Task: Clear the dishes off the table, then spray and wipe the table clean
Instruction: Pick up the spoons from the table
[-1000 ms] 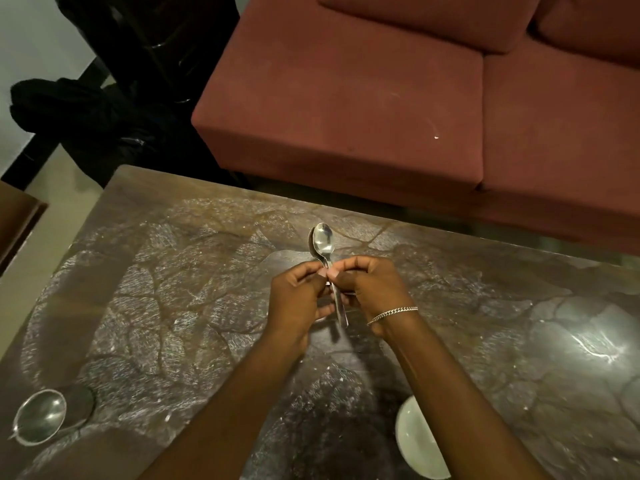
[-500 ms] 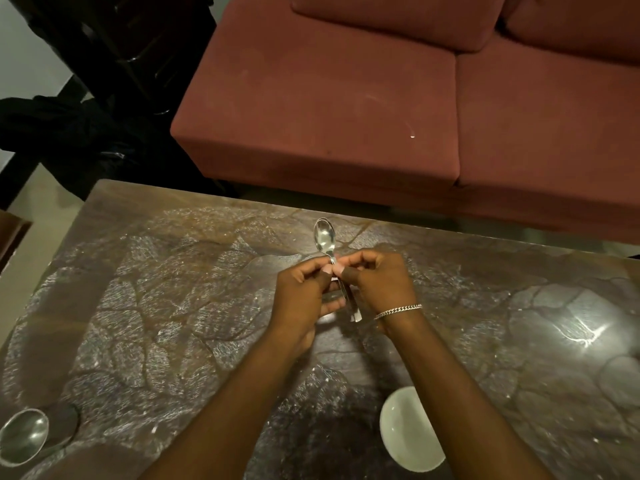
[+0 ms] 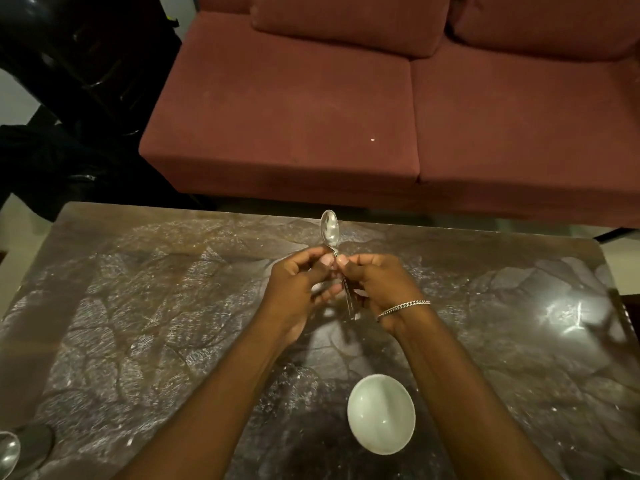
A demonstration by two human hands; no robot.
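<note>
Polished metal is noted in the single head view: a spoon (image 3: 329, 230), possibly more than one piece of cutlery stacked together, is held upright above the table (image 3: 138, 306), bowl end pointing away toward the sofa (image 3: 311, 116). The left hand (image 3: 298, 289) and the right hand (image 3: 377, 289) are both closed on the handle, fingertips pinched just below the neck, with the handle end seen protruding beneath the hands. The spoon is judged light, rigid and smooth, so slipping is the main hazard; a hold along the handle rather than on the bowl is judged soundest. A white bowl (image 3: 381, 412) is seen resting on the table near the person, between the forearms; it is judged to be ceramic or similar, fragile and glossy, best taken at the rim with a thumb inside or cupped from beneath. A shiny rounded metal item (image 3: 8, 452) is partly cut off at the lower left edge and cannot be identified with certainty. A chain bracelet (image 3: 403, 308) is worn on the right wrist. No brand, label or legible writing is found on any item.
</note>
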